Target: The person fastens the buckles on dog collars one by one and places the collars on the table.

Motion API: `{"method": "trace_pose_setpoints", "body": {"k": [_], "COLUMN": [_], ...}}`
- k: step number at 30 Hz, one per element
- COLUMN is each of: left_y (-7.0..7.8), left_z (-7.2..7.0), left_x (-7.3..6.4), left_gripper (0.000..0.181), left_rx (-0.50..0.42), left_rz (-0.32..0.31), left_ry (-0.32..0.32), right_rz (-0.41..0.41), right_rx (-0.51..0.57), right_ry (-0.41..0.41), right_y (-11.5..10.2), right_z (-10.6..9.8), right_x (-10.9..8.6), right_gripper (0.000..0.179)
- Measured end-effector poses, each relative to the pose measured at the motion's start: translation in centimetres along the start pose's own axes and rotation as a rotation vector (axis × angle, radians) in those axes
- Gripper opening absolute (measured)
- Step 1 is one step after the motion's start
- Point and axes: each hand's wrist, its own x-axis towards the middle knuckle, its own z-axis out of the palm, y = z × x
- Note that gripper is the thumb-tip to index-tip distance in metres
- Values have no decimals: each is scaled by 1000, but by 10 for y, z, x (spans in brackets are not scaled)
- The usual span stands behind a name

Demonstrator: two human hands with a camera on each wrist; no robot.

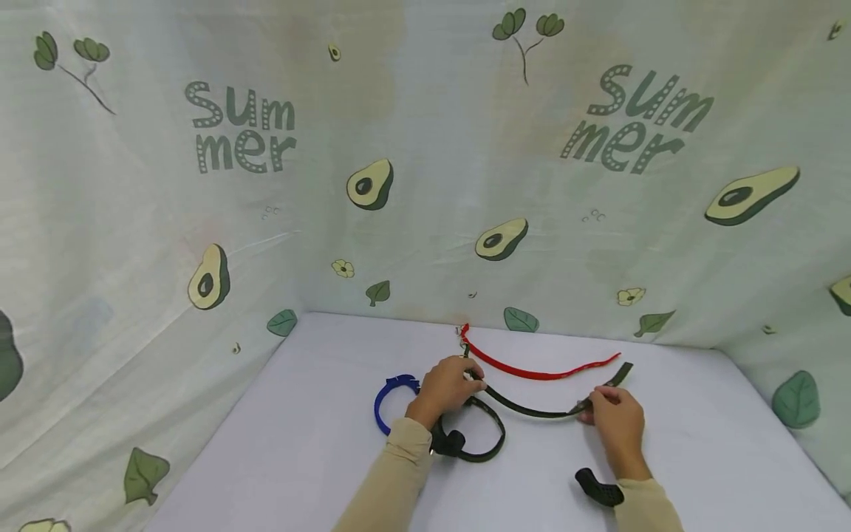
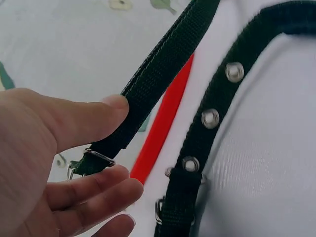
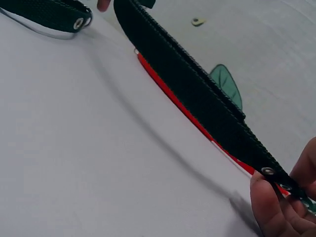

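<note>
A dark green webbing collar (image 1: 532, 411) is stretched lengthwise between both hands, sagging slightly in the middle. My left hand (image 1: 447, 386) pinches it near the metal buckle end, thumb (image 2: 106, 116) on the strap. The other end, with metal eyelets, is pinched by my right hand (image 1: 620, 423); a short tail sticks out past the fingers. Behind the held collar lies a red collar (image 1: 532, 375), laid out in a curve. Below my left hand is a second dark green collar (image 1: 495, 443), fastened into a loop, with eyelets showing in the left wrist view.
A blue collar (image 1: 380, 408) forms a loop left of my left wrist. By the green loop sits a black chunky piece (image 1: 448, 442). Near my right sleeve lies a curved black object (image 1: 598, 489). A printed cloth (image 1: 425, 295) hangs behind the white table (image 1: 312, 414).
</note>
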Motion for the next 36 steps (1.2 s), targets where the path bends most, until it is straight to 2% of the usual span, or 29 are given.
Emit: {"method": "trace_pose_setpoints", "body": {"k": [4,8,12,17,20,23,26,30,36], "left_y": [1,0,-3,-8,-9,-7,-6,-6,-8], "left_z": [0,1,4,7,9,11,10,8,10], "left_x": [-12,-22,-26,-29,-30,-31,-33,-33,-36], "left_gripper": [13,10,9,8,9,18,32,47,52], "left_rx": [-85,-165,-205,-232,-276,-338,-392,-420,-456], "left_rz": [12,26,57,95,121,138,116,75,19], "left_ry": [36,116,197,280,306,293,291,335,341], "right_rz": [9,38,80,88,70,58,73,91,83], "right_rx": [-19,14,47,38,17,17,58,143,188], "right_ry": [-4,-16,-9,-8,-28,-39,-65,-98,-74], "right_y": [-3,-6,-7,-8,-10,-14,-19,-23,-24], "right_z": [3,4,4,9,13,16,19,21,21], "right_x": [-5,-8,-10,-12,-14,-16,-20,-23,-25], "right_gripper": [32,36,43,58,71,80,80,76,66]}}
